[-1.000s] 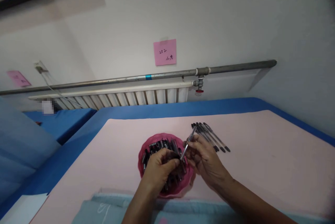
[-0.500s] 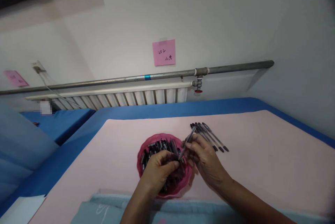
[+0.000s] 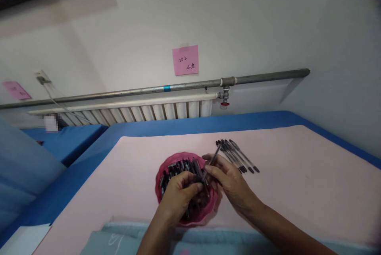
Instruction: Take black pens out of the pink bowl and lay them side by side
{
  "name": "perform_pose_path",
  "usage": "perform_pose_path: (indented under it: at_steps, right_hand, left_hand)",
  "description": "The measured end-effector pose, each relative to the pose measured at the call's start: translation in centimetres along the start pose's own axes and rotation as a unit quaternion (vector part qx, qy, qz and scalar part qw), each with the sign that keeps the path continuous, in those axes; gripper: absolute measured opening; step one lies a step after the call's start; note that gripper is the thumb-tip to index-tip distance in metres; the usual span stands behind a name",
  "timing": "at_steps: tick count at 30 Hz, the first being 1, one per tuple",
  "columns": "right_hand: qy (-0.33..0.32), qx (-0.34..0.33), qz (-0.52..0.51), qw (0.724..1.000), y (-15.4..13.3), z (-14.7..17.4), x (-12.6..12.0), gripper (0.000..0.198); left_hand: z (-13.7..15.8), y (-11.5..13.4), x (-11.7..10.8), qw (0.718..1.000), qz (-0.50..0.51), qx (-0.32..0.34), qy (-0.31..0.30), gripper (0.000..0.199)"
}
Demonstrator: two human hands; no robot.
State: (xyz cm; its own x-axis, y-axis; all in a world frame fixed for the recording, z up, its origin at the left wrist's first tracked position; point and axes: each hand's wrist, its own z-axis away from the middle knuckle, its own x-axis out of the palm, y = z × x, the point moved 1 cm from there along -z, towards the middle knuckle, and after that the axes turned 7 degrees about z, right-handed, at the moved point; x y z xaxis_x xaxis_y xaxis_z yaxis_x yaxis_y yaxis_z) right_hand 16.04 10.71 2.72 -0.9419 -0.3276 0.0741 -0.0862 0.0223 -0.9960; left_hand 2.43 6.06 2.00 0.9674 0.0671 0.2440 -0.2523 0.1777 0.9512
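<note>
Over a pink scalloped basket [image 3: 159,167] heaped with dark pen parts [image 3: 181,166], both hands meet at one pen. My right hand [image 3: 230,179] pinches the clear barrel of the pen [image 3: 216,153], which slants with its upper end to the right. Thumb and fingers of my left hand [image 3: 181,193] close around a dark pen cap [image 3: 200,179] at the lower end; the fingers partly hide it, and I cannot tell how far it sits on the barrel. Beyond my right hand, several capped pens [image 3: 242,155] lie side by side on the pink sheet.
The pink sheet [image 3: 297,183] covers a blue-edged table [image 3: 238,120] against the wall. Light blue cloth [image 3: 131,241] lies along the near edge. White paper [image 3: 25,239] rests at lower left. A radiator [image 3: 149,112] and a pipe with a red-handled valve [image 3: 224,103] run behind.
My right hand has shifted slightly left and down along the pen, closer to my left hand. My left hand stays over the basket, still pinching the pen's lower end.
</note>
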Motion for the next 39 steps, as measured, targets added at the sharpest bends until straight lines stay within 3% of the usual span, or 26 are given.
perform_pose_path:
  at_steps: [3, 7, 12, 16, 28, 39]
  right_hand:
    - [-0.026, 0.006, 0.021, 0.999, 0.38, -0.08, -0.09, 0.014]
    - [-0.009, -0.004, 0.07, 0.998, 0.52, -0.23, -0.26, 0.024]
    - [-0.052, 0.017, 0.043, 0.998, 0.3, -0.26, -0.3, 0.015]
    - [-0.038, 0.02, 0.046, 0.998, 0.35, -0.24, -0.32, 0.022]
    - [-0.07, 0.031, 0.005, 0.997, 0.43, -0.19, -0.13, 0.011]
    - [-0.057, 0.03, 0.023, 0.998, 0.62, -0.08, -0.05, 0.014]
  left_hand:
    - [0.04, -0.03, -0.22, 1.0, -0.001, 0.001, -0.002, 0.014]
    - [0.02, -0.22, -0.4, 1.0, -0.01, 0.001, -0.003, 0.014]
    - [-0.09, -0.19, -0.39, 1.0, -0.014, 0.003, -0.005, 0.016]
    - [-0.14, -0.16, -0.45, 1.0, -0.026, 0.008, -0.006, 0.017]
    - [-0.13, -0.14, -0.44, 0.999, -0.032, 0.004, -0.005, 0.019]
    - [-0.12, -0.03, -0.44, 0.999, -0.034, 0.009, -0.003, 0.018]
